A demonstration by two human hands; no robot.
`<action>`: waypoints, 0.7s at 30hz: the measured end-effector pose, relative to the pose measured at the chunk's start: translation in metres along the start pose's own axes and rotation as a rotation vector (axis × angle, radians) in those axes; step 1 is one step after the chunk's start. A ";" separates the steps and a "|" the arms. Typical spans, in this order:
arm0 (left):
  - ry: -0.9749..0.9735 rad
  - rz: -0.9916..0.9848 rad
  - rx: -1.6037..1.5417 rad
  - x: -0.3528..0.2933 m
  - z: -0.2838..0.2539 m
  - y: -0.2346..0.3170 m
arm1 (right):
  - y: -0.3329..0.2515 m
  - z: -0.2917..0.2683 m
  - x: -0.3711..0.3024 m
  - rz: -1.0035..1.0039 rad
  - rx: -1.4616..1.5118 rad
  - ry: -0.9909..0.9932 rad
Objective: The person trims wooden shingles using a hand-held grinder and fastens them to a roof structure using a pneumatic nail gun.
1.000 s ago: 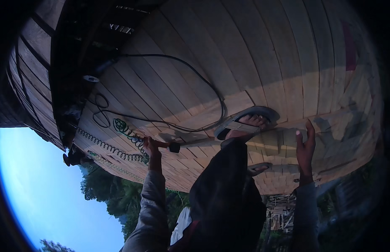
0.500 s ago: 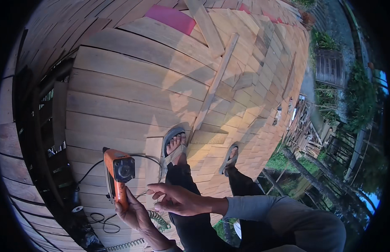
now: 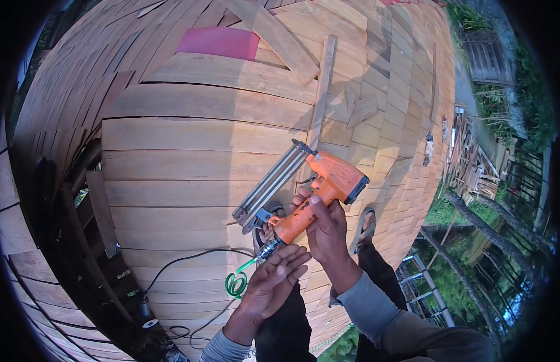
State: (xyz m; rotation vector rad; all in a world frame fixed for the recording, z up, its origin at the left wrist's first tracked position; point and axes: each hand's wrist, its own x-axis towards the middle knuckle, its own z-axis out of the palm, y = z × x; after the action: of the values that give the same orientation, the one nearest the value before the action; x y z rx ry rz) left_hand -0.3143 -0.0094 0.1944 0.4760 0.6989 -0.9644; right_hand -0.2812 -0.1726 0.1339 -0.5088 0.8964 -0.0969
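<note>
1. Here's the nail gun (image 3: 331, 181), up over the wooden boards (image 3: 165, 166), just in front of me and partly covering my left foot.
2. My take on handling it well: keep the body steady and fingers off the trigger while a hand is at the hose fitting (image 3: 268, 248).
3. I'd work in line with that joint, not sideways, and leave slack in the green hose (image 3: 247, 264) hanging to its left.
4. I'd also mind the nose, keeping it aimed away from my feet.
5. Right hand (image 3: 329, 234): wrapped around the handle, forearm angling in from the near right.
6. Left hand (image 3: 269, 285): palm turned up, fingers half curled beside the fitting, nearer me. Its fingertips crowd in there, so I can't tell whether they're gripping or merely brushing it.
</note>
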 end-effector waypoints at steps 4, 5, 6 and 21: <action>-0.088 -0.065 0.518 -0.006 -0.002 0.032 | -0.036 -0.053 0.043 -0.279 -0.159 0.044; -0.072 0.124 0.752 0.009 0.002 0.052 | -0.041 -0.060 0.050 -0.307 -0.174 0.055; 0.005 0.379 0.991 0.040 0.000 0.069 | -0.045 -0.068 0.055 -0.335 -0.190 0.068; 0.463 1.465 2.524 0.268 -0.044 0.284 | -0.028 -0.081 0.055 -0.286 -0.357 0.143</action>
State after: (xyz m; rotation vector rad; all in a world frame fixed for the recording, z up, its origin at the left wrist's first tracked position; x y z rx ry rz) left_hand 0.0201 0.0062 -0.0113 2.8300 -1.0217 0.3368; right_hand -0.3051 -0.2441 0.0652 -0.9720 0.9809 -0.2379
